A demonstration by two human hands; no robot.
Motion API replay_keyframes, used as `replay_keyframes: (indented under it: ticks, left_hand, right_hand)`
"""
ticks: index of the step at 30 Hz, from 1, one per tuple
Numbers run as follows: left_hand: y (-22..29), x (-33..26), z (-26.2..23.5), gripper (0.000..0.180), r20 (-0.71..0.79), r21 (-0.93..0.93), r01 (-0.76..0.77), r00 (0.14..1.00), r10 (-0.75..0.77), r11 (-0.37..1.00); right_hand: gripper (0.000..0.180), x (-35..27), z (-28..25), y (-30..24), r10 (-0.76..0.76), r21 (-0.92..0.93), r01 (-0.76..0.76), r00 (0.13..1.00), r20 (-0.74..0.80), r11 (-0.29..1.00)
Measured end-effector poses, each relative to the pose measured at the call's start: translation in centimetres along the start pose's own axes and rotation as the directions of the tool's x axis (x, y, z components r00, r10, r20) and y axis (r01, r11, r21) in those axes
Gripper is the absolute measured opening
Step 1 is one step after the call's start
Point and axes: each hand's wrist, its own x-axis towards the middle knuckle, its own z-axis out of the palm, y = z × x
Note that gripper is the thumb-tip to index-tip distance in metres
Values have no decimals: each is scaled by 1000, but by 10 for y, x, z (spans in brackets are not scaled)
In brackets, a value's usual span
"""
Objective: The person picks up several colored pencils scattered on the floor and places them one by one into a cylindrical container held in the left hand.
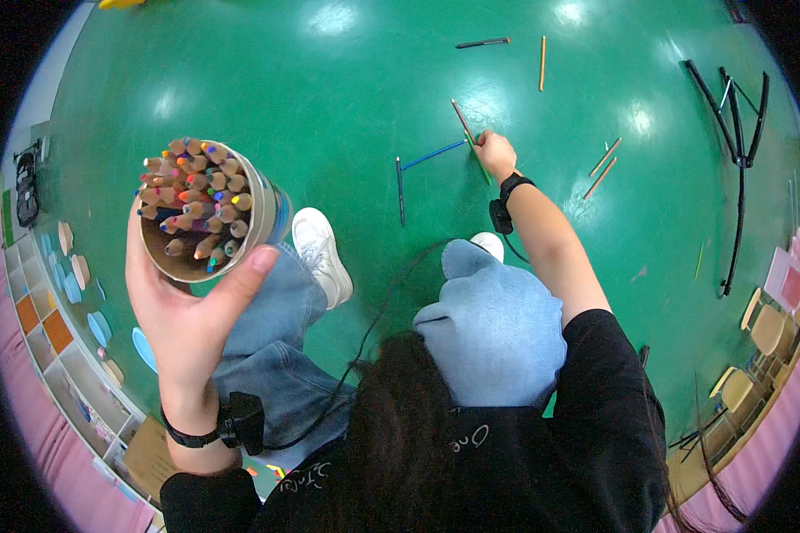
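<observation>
My left hand (182,324) is wrapped round a round cardboard tub (260,213), raised at the left and tilted so its mouth faces up. Packed inside, points up, are several coloured pencils (196,191). Down at the floor, my right hand (496,155) has its fingertips pinched together at a coloured pencil (483,169) whose green part shows beside the hand. A brownish pencil (460,116) extends beyond the fingertips; whether it and the green part are one piece I cannot tell. A blue pencil (434,155) lies with one end near my fingers, and a dark blue pencil (401,191) lies left of it.
More pencils lie on the green floor: an orange-yellow pencil (542,64) and two brownish pencils (600,176). A black pen (483,43) is farther off. At the right lies a black tripod-like stand (740,160), with small chairs (769,329) behind. Shelving (71,382) borders the left.
</observation>
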Motion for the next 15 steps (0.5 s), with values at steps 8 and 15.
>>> replay_keyframes:
  ticks: [8, 15]
  left_hand:
    - [3, 6, 0, 82, 123, 3, -170, 978, 168, 985]
    - [1, 6, -2, 83, 168, 51, -209, 966, 198, 976]
  right_hand:
    - [20, -3, 2, 14, 111, 30, -113, 991, 69, 993]
    - [21, -30, 10, 36, 52, 20, -52, 999, 16, 998]
